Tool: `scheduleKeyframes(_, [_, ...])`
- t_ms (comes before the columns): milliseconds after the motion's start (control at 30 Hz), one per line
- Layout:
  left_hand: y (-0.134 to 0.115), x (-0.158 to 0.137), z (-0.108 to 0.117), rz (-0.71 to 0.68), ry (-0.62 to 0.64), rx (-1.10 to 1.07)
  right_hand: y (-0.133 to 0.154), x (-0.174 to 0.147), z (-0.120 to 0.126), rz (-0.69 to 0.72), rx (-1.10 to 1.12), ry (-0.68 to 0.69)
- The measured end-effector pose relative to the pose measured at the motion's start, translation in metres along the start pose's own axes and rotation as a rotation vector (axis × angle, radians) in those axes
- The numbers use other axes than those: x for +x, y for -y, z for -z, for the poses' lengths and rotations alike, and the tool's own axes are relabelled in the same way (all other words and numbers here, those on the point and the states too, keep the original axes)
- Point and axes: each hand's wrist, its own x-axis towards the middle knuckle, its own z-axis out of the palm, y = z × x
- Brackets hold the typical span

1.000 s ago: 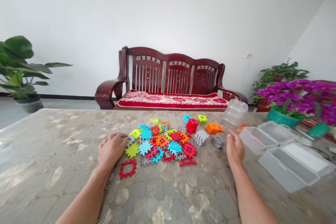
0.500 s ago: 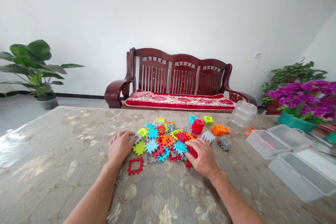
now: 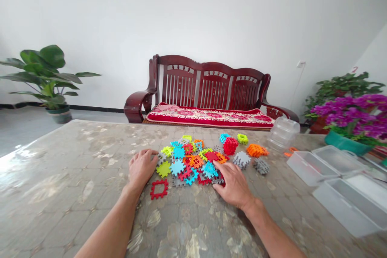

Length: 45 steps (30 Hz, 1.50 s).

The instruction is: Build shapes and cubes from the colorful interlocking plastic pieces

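A loose heap of notched plastic building tiles [image 3: 178,167] in red, blue, lime, orange and grey lies on the table between my hands. My left hand [image 3: 142,167] rests flat at the heap's left side, its fingertips by a grey tile; it is open. A red square frame tile [image 3: 159,189] lies apart in front of the heap. At the heap's right edge, my right hand [image 3: 234,182] is closed in a curve, thumb and index finger beside the blue and grey tiles. Whatever is under its palm is hidden.
Behind my right hand stand single-colour groups: red tiles [image 3: 230,145], orange tiles [image 3: 257,150], light grey tiles [image 3: 242,160] and dark grey tiles [image 3: 261,165]. Clear plastic boxes [image 3: 347,205] and a flower pot [image 3: 346,143] stand at the right. A wooden bench [image 3: 196,76] is beyond the table.
My right hand has shifted slightly left against the heap. Red tiles that showed under its fingers and thumb are now out of sight. My left hand stays in place.
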Motion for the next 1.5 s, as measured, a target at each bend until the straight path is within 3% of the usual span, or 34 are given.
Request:
scheduleKeyframes(333, [0.0, 0.0, 0.0, 0.0, -0.004, -0.002, -0.013, 0.002, -0.011, 0.133, 0.095, -0.199])
scheduleKeyframes(633, [0.001, 0.0, -0.001, -0.002, -0.001, 0.002, -0.001, 0.01, -0.018, 0.084, 0.12, -0.212])
scheduleKeyframes(1200, [0.001, 0.001, -0.001, -0.008, 0.004, 0.011, 0.006, 0.015, -0.018, -0.033, 0.538, -0.373])
scheduleKeyframes(1500, [0.002, 0.001, -0.002, -0.008, -0.004, 0.007, -0.007, 0.019, -0.02, -0.113, 0.646, -0.404])
